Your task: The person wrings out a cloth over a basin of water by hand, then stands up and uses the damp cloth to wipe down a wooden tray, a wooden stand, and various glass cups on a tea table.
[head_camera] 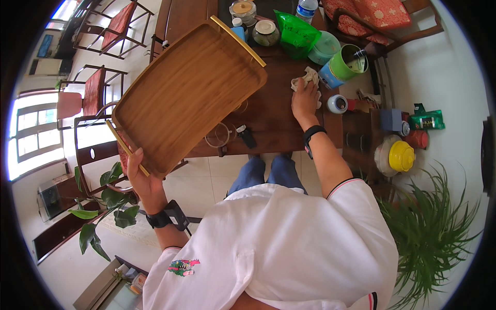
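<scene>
My left hand grips a wooden tray by its near gold handle, holding it tilted up over the left part of the dark wooden table. A second gold handle runs along the tray's far end. On the right of the table, my right hand rests on a crumpled beige cloth, its fingers on the fabric. A green bin and a small white jar are close to that hand. Below the tray lie a small black object with a silver top and clear glass cups, partly hidden.
Along the table's back are a glass jar, another lidded glass jar, a green plastic bag, a water bottle and a teal round container. Wooden chairs stand at left, potted plants at both sides.
</scene>
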Motion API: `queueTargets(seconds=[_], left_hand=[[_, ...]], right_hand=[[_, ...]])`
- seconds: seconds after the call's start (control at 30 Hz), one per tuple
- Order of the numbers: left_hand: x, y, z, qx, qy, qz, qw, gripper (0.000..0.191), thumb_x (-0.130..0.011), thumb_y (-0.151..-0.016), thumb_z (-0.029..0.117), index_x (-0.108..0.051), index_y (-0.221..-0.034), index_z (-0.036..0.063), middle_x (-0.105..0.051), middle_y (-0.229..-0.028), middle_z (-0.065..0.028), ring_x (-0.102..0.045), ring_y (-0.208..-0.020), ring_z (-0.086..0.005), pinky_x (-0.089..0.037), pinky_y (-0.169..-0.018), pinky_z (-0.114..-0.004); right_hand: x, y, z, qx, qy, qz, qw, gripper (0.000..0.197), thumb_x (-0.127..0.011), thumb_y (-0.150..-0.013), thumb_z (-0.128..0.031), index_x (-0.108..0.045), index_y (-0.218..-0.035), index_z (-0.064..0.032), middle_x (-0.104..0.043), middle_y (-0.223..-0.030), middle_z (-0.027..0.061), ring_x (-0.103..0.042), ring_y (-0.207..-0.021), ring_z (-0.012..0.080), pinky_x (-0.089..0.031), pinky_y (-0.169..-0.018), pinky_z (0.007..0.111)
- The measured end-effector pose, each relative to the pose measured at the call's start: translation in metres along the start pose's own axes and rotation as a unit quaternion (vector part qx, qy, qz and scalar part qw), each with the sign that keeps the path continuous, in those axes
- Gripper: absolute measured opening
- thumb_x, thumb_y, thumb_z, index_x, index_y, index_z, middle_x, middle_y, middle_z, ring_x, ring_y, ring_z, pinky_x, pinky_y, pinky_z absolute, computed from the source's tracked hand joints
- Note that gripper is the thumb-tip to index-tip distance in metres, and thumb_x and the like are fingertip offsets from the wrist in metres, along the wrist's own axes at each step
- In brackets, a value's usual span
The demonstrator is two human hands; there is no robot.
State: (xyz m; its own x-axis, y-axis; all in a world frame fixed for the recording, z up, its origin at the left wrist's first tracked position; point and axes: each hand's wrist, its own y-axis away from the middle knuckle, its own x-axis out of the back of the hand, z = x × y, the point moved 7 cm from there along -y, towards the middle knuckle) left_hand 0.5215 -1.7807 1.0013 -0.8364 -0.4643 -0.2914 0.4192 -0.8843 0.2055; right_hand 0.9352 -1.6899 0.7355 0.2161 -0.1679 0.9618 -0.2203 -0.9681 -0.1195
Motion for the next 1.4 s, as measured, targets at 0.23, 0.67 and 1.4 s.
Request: queueTargets(seconds=[0.23, 0.67, 1.4], left_hand=[[-0.01, 0.004, -0.006, 0.055, 0.01, 0.021, 0.998, 0.021, -0.056, -0.086, 0.013, -0.058, -0.107, 0.0085, -0.061, -0.102, -0.0026, -0.059, -0.1, -0.0168, -0.051, -0.086, -0.036], [0.01, 0.001, 0.0, 0.024, 0.029, 0.016, 0.999, 0.013, -0.057, -0.083, 0.009, -0.058, -0.095, 0.0056, -0.062, -0.093, -0.0036, -0.061, -0.093, -0.0176, -0.053, -0.082, -0.036], [-0.027, 0.014, -0.034, 0.093, 0.008, -0.054, 0.994, 0.032, -0.057, -0.08, 0.007, -0.055, -0.112, 0.0012, -0.062, -0.102, -0.007, -0.06, -0.095, -0.0213, -0.05, -0.087, -0.038]], right_hand=[[0.021, 0.101, -0.014, 0.011, -0.014, 0.012, 1.0, 0.055, -0.062, -0.081, -0.01, -0.039, -0.13, -0.0125, -0.036, -0.132, 0.028, -0.035, -0.124, 0.049, -0.031, -0.098, 0.058], [0.017, 0.027, -0.016, 0.059, -0.137, 0.129, 0.98, 0.049, -0.061, -0.082, -0.015, -0.046, -0.128, -0.014, -0.048, -0.128, 0.013, -0.042, -0.118, 0.0379, -0.036, -0.091, 0.054], [0.036, 0.143, -0.031, 0.259, -0.138, -0.022, 0.956, 0.041, -0.064, -0.073, -0.006, -0.06, -0.11, -0.0219, -0.05, -0.118, 0.0045, -0.042, -0.118, 0.0328, -0.034, -0.098, 0.05]])
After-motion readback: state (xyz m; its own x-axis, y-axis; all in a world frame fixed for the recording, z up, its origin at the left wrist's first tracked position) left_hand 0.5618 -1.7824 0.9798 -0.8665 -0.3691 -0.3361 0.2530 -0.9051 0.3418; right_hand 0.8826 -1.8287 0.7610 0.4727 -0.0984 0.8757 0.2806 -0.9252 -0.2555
